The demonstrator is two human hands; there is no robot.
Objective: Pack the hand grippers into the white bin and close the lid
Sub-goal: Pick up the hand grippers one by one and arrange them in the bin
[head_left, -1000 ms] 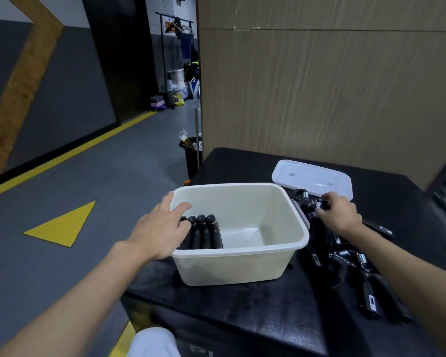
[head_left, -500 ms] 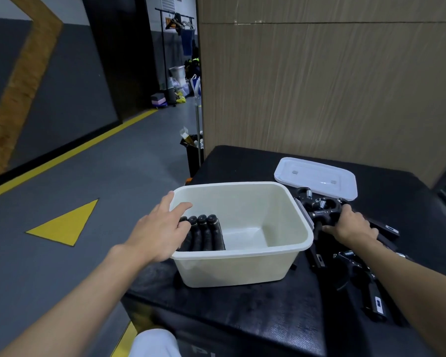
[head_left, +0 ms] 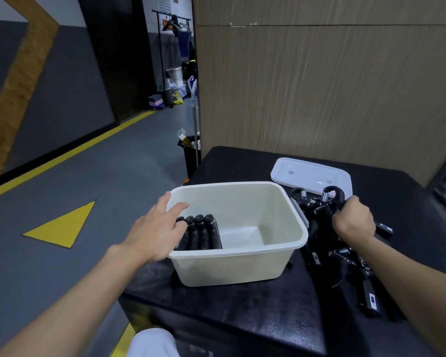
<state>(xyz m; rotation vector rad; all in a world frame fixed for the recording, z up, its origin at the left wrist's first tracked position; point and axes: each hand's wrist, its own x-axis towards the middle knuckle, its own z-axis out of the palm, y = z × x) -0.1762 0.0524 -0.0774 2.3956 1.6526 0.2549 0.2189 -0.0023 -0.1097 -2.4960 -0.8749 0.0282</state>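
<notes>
The white bin (head_left: 242, 269) stands open on the black table (head_left: 242, 310). Inside it, black hand grippers (head_left: 202, 233) lie against the left wall. My left hand (head_left: 157, 230) rests on the bin's left rim, fingers apart and touching those grippers. My right hand (head_left: 353, 220) is closed around the handles of a black hand gripper (head_left: 330, 199), lifted just right of the bin with its spring end up. More hand grippers (head_left: 355, 274) lie in a pile under my right forearm. The white lid (head_left: 312, 176) lies flat behind the pile.
A wood-panelled wall (head_left: 319, 86) rises behind the table. The table's left edge drops to a grey floor with a yellow triangle (head_left: 62, 228). A black waste bin (head_left: 189, 155) stands by the far left corner.
My right hand has closed on a gripper from the pile and raised it beside the bin. My left hand has stayed on the bin's left rim.
</notes>
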